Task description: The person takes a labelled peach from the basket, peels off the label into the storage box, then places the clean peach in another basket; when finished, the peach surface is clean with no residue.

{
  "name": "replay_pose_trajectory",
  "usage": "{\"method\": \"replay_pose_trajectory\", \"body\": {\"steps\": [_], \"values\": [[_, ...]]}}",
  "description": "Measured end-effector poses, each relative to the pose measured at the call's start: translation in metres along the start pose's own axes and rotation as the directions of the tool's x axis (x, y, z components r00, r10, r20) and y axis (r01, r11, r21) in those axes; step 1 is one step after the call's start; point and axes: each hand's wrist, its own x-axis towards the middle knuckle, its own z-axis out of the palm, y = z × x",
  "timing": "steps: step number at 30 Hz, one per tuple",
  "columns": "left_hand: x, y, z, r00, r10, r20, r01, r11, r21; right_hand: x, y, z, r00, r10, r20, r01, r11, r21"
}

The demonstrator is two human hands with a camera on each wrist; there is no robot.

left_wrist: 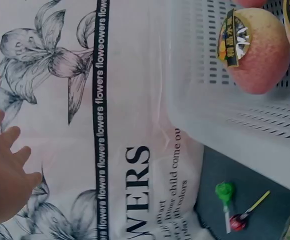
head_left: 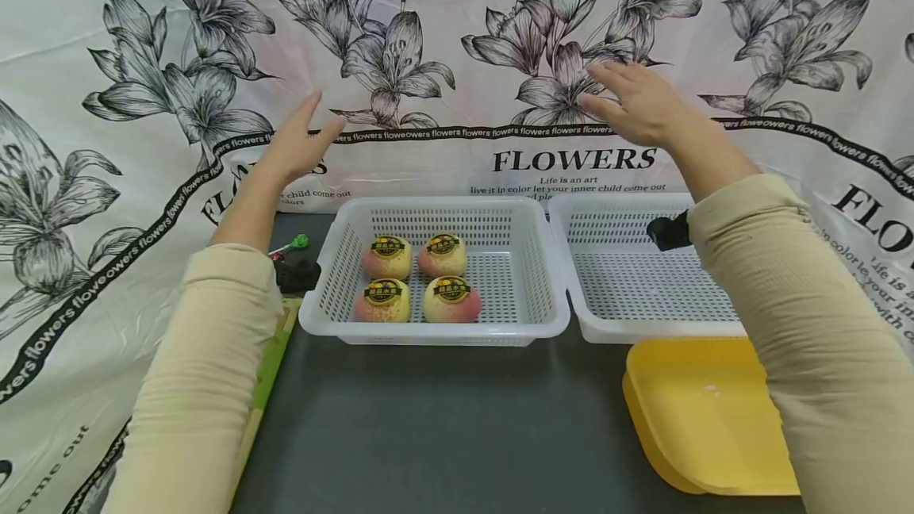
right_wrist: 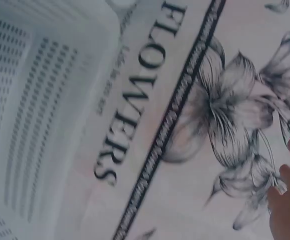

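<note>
Apples (head_left: 420, 278) are sitting below my spread, empty left hand (head_left: 296, 141) and right hand (head_left: 635, 105); I'm risking snagging the backdrop (head_left: 443, 38).

Free room and obstacles about the two raised hands.

The left hand (head_left: 296, 141) and the right hand (head_left: 635, 105) hover, fingers spread, in open air before the flowered backdrop (head_left: 457, 62), which closes the space behind them. Below, the left basket (head_left: 336, 260) is open at the top; four stickered fruits (head_left: 417, 280) fill its left and middle floor, leaving a bare strip along its right wall. The right basket (head_left: 628, 324), just beside it, is open from above with its floor bare. A yellow tray (head_left: 703, 419) blocks the near right. The dark tabletop (head_left: 443, 427) in front of the baskets lies unobstructed. Lollipops (left_wrist: 232, 207) sit left of the left basket.
</note>
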Motion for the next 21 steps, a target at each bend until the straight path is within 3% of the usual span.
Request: {"method": "replay_pose_trajectory", "body": {"steps": [3,7,15,21], "values": [[-0.012,-0.014,0.005,1.0,-0.012,-0.005,0.012,0.994,-0.11,-0.005,-0.007,0.018,0.998,-0.056,-0.019,0.058,0.991,0.123],[-0.026,-0.035,0.02,0.999,-0.049,-0.005,0.048,0.982,-0.183,-0.014,-0.022,0.042,0.997,-0.07,-0.018,0.072,0.964,0.257],[-0.056,-0.062,0.059,0.981,-0.106,0.163,0.143,0.96,-0.242,-0.028,-0.055,0.088,0.997,-0.072,0.006,0.064,0.912,0.405],[-0.084,-0.075,0.075,0.983,-0.108,0.151,0.152,0.936,-0.317,-0.039,-0.075,0.118,0.993,-0.112,0.038,0.08,0.87,0.486]]}}
